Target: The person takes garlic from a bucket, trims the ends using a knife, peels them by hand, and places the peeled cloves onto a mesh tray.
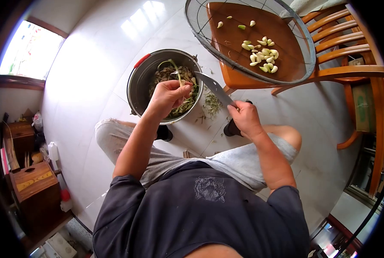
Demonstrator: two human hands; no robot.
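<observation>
My left hand (168, 97) pinches a garlic stalk (176, 71) over a metal bucket (133, 98), and the stalk's green end bends up and to the left. Cut stems and pale garlic (159, 77) fill much of the bucket. In my right hand (246, 119) is a kitchen knife (216, 88), gripped at its handle, its broad blade slanting up and left across the bucket's right rim. The blade's tip lies close to the fingers of my left hand.
A wire-mesh basket (309, 69) rests on a wooden chair (226, 30) at upper right, with several peeled garlic cloves (265, 56) in it. Green trimmings (212, 105) litter the tiled floor beside the bucket. A wooden box (33, 180) stands at far left.
</observation>
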